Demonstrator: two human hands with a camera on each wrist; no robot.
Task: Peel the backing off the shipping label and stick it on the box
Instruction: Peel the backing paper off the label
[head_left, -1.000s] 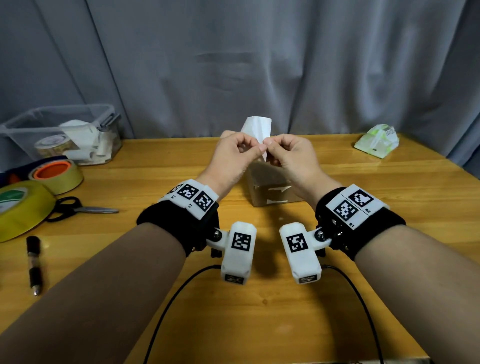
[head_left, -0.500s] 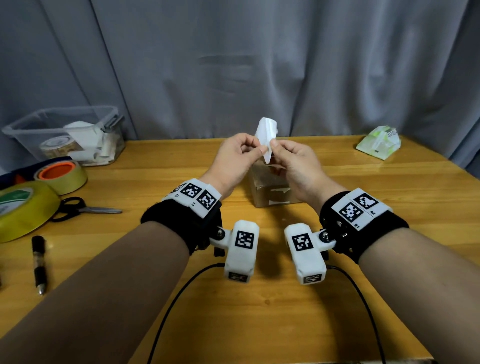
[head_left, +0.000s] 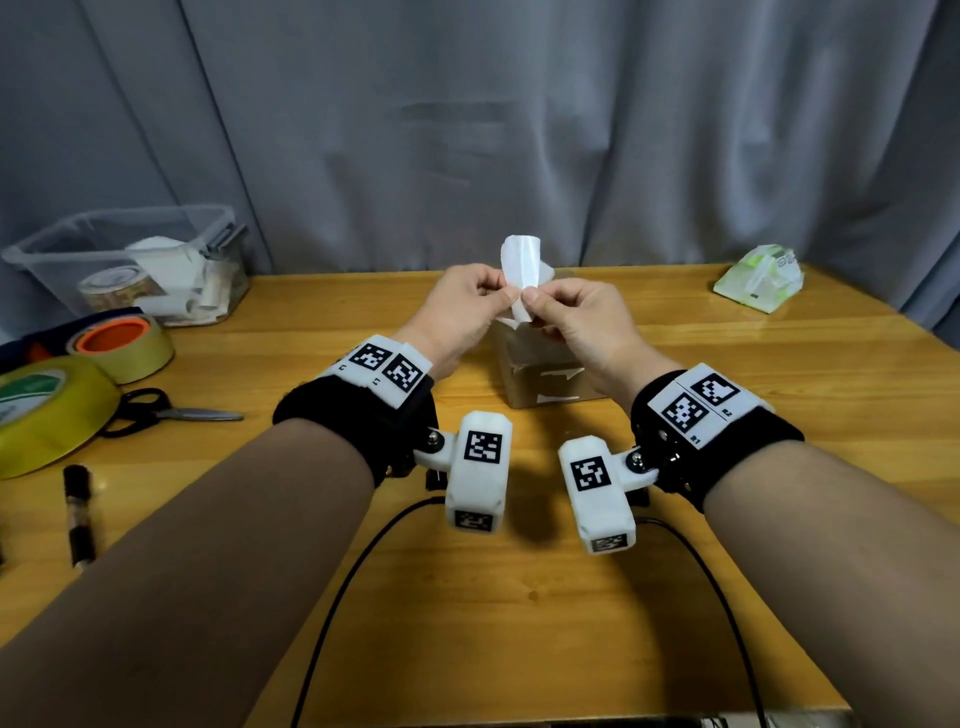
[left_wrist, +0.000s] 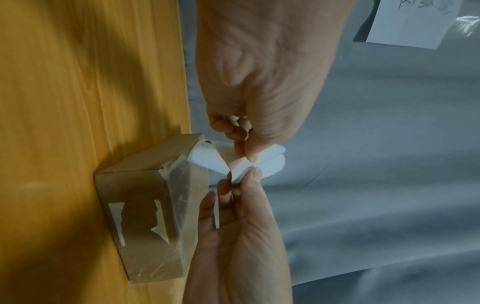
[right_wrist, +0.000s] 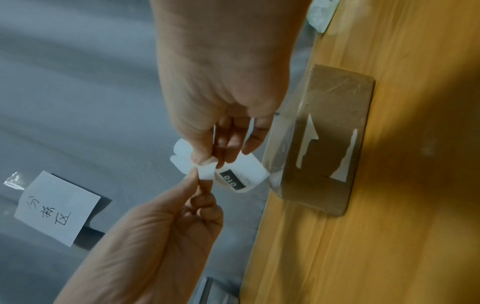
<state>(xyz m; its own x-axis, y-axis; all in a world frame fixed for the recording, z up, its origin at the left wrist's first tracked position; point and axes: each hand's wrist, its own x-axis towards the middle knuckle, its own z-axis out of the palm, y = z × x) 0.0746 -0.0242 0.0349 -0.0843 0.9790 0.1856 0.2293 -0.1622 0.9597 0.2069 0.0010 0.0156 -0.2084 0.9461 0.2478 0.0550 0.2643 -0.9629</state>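
A small white shipping label (head_left: 521, 270) stands upright and curled, held in the air above the brown cardboard box (head_left: 540, 374) on the wooden table. My left hand (head_left: 506, 296) pinches one lower corner, and my right hand (head_left: 532, 300) pinches the layer beside it. In the right wrist view the label (right_wrist: 239, 174) shows a black "010" patch and hangs away from the white backing (right_wrist: 182, 152). There the right hand (right_wrist: 210, 158) and left hand (right_wrist: 200, 181) meet fingertip to fingertip. In the left wrist view the taped box (left_wrist: 140, 205) lies just below the hands.
A clear plastic bin (head_left: 130, 260) with paper and tape stands at the back left. Two tape rolls (head_left: 124, 348), scissors (head_left: 171, 413) and a pen (head_left: 78, 514) lie along the left edge. A green-white packet (head_left: 758, 278) sits at the back right. Grey curtain hangs behind.
The label has curled and narrowed between my fingertips, and its two layers have parted at the pinched corner. Both hands stayed above the box.
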